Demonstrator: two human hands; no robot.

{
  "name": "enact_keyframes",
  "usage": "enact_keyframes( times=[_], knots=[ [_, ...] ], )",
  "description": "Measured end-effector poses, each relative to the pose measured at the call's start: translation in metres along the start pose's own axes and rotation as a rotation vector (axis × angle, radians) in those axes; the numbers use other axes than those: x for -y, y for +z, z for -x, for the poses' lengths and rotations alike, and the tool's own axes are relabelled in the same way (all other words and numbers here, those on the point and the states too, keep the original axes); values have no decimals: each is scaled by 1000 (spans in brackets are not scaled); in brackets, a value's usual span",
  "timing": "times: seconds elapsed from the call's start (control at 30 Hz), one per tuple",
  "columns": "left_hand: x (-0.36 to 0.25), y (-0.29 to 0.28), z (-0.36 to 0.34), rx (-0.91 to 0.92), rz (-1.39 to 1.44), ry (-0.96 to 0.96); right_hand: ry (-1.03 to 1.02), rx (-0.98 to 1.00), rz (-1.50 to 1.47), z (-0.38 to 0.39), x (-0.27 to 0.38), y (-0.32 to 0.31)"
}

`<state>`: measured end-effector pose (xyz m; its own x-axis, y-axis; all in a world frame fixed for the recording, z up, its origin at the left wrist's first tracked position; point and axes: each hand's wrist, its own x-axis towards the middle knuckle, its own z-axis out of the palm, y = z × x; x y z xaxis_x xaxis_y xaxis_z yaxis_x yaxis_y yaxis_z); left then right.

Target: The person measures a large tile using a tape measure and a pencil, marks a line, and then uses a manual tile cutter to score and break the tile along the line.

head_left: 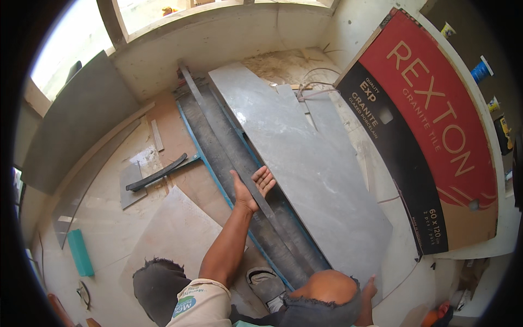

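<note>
A long manual tile cutter with blue edges lies diagonally on the floor, its dark metal rail running above the bed. My left hand reaches under the rail, palm up, thumb on one side and fingers spread on the other. Its fingertips are close to the left edge of a large grey tile, which lies along the cutter's right side and has a stepped far edge. My right hand, partly behind my knee, is at the tile's near end; one digit presses on top, the other fingers are hidden.
A black handle juts left from the cutter. Tile offcuts lie nearby, with a teal block farther left. Another grey tile leans at the left wall. A red and black tile carton stands at right. My shoe is beside the cutter.
</note>
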<state>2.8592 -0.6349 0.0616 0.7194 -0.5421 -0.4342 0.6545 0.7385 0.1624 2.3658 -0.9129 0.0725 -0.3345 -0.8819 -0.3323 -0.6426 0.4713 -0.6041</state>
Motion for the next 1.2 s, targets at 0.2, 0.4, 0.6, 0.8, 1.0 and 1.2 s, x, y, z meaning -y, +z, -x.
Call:
enact_keyframes(
  times=[0.2, 0.4, 0.6, 0.8, 1.0, 1.2],
  knots=[
    [-4, -1, -10, 171, 145, -48, -1, 67, -51, 6, 7, 9],
    [-10, -2, -11, -144, -129, 85, 33, 97, -167, -7, 5, 14],
    [1, 45, 25, -422, -809, 1013, 31, 83, -255, -12, 4, 13],
    [85, 46, 25, -357, -928, 331, 53, 49, -220, -9, 7, 17],
    [103, 30, 15, -183, -855, 43, 110, 92, -179, 0, 5, 14],
    [98, 44, 1, -95, -846, 10, -9, 167, -282, -44, -33, 26]
  ],
)
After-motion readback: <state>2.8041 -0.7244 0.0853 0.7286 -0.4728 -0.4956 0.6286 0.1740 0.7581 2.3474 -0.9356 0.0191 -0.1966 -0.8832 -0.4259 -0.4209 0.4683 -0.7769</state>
